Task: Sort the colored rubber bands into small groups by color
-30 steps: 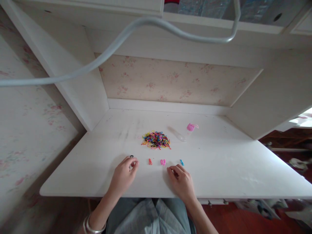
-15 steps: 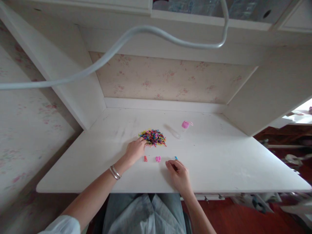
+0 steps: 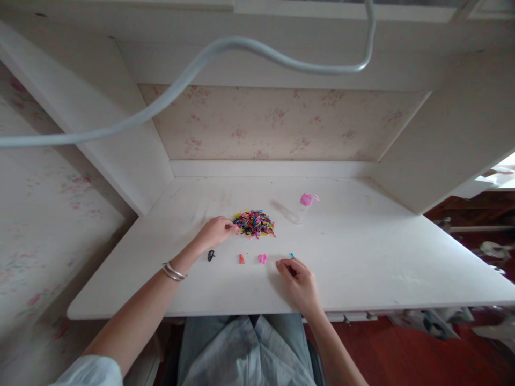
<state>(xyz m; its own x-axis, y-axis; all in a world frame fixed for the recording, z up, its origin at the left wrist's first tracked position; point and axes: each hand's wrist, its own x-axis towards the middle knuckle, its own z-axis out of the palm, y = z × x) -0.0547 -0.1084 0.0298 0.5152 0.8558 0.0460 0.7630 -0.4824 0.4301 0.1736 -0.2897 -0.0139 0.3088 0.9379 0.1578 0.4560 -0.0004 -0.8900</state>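
Note:
A heap of small multicoloured rubber bands (image 3: 254, 223) lies in the middle of the white desk (image 3: 362, 257). My left hand (image 3: 215, 231) reaches to the heap's left edge, its fingertips pinched together at the bands. In a row nearer me lie a black band (image 3: 210, 255), an orange band (image 3: 241, 259), a pink band (image 3: 262, 259) and a blue band (image 3: 292, 255). My right hand (image 3: 298, 281) rests on the desk with curled fingers, its fingertips just below the blue band.
A clear small bottle with a pink cap (image 3: 300, 208) lies on its side behind the heap. White side panels and a flowered back wall (image 3: 281, 126) enclose the desk. A grey hose (image 3: 193, 67) hangs across the top. The desk's front edge is at my lap.
My left hand left the black band near the front and reached forward to the heap's left edge. My right hand stayed by the blue band. The view shifted slightly.

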